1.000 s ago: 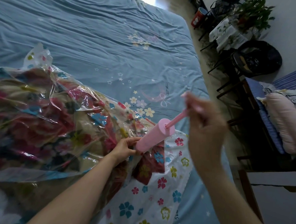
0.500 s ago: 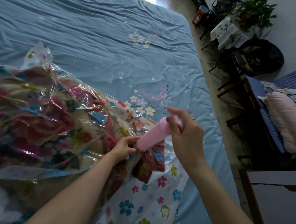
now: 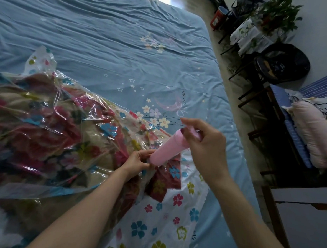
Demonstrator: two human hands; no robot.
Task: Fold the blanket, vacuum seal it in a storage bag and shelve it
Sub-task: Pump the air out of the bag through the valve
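A folded floral blanket (image 3: 38,132) lies inside a clear storage bag (image 3: 162,213) with printed flowers, spread on the blue bed (image 3: 119,42). A pink hand pump (image 3: 167,150) stands tilted on the bag. My left hand (image 3: 138,162) grips the pump's base against the bag. My right hand (image 3: 204,141) is curled round the pump's handle at the top of the cylinder, with the handle close to the barrel. The valve under the pump is hidden.
Right of the bed runs a narrow strip of floor. Beyond it stand a dark chair with a black bag (image 3: 284,64), a small table with a plant (image 3: 277,10), a red container (image 3: 217,18), and a bench with a pink pillow (image 3: 315,133).
The pump's handle was drawn out with its rod showing one second ago. My right hand has pushed it back down to the barrel. The left hand stayed at the base.
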